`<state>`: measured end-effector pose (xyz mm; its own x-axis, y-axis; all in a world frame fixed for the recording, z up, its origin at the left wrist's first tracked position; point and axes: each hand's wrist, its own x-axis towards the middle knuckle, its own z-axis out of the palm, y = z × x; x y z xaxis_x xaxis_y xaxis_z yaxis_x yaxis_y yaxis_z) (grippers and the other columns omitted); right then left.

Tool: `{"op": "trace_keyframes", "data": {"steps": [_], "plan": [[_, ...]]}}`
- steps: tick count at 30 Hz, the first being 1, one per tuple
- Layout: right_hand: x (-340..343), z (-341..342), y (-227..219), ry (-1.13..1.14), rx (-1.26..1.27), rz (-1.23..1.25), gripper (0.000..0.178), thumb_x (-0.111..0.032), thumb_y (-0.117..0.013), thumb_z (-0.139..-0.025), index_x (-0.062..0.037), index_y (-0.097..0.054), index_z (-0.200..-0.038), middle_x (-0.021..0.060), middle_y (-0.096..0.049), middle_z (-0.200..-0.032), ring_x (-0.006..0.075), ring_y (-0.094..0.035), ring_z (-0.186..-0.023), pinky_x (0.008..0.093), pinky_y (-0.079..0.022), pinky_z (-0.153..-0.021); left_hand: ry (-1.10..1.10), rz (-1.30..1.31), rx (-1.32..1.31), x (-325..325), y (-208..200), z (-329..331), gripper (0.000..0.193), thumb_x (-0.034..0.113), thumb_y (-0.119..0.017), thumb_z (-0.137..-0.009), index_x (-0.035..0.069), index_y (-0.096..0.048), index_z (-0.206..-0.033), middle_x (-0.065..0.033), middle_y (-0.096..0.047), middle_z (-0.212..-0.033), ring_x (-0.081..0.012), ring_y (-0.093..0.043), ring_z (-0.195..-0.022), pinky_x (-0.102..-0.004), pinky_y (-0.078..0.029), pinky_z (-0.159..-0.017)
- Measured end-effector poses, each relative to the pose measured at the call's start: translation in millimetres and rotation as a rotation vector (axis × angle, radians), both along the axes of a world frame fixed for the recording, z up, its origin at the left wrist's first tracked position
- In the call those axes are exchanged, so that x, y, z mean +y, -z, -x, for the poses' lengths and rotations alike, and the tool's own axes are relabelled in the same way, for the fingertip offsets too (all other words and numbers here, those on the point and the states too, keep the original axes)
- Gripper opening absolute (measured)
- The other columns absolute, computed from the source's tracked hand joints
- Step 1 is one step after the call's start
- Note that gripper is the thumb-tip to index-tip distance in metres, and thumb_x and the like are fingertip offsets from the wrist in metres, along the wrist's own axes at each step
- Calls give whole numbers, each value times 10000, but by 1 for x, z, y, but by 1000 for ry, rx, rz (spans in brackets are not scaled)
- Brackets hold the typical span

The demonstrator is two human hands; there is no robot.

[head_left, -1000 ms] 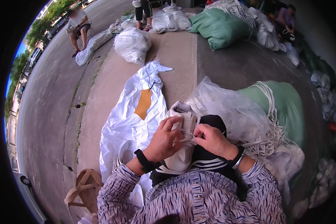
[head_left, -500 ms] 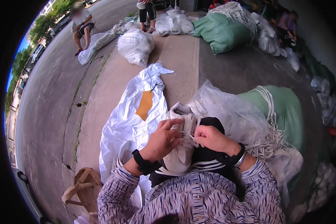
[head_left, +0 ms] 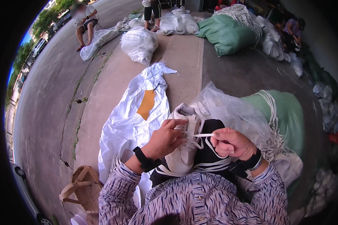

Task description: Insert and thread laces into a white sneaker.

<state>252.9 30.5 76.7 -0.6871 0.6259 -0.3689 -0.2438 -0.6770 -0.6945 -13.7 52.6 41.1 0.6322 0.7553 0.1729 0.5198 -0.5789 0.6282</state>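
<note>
A white sneaker rests on my lap, toe toward me, its padded collar at the far end. My left hand grips its left side, with fingers bent over the lacing area. My right hand is closed in a pinch on a flat white shoelace, which is stretched taut from the eyelets out to the right. A shorter loop of lace hangs below it by the eyelets. More white laces lie across my dark-trousered lap, below the shoe.
A white woven sack with an orange patch lies ahead to the left. A clear plastic bag and a green sack draped with white laces are at the right. A woven basket stands lower left. Other people sit farther off among bags.
My right hand has moved right, away from the shoe, drawing the lace out straight. My left hand stays on the shoe.
</note>
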Motion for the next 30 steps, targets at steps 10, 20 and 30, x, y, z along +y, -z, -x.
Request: {"op": "trace_keyframes", "data": {"steps": [10,20,30], "plan": [[-14,-57,43,668,584,97,293,-238,-475,-938,-37,-584,-754,133,-616,-1044,117,-478,-593,276,-409,-584,-10,52,10,7,5,0,117,175,-652,-788,61,-638,-813,-45,-516,-1241,-285,-486,-1087,-378,-481,-829],[-28,-165,46,1057,322,249,215,-223,-571,-891,-54,-591,-759,54,-608,-830,81,-400,-469,237,-333,-473,-201,-15,32,-8,5,-26,153,107,-622,-764,92,-571,-907,-41,-544,-1155,-277,-506,-1071,-393,-506,-752],[-34,-176,47,1047,-671,-181,226,-223,-563,-883,-52,-608,-742,58,-633,-724,60,-427,-452,200,-335,-413,-446,-124,-24,-25,26,-16,295,119,-638,-778,117,-517,-1046,-73,-556,-1026,-279,-575,-868,-388,-499,-670]]}}
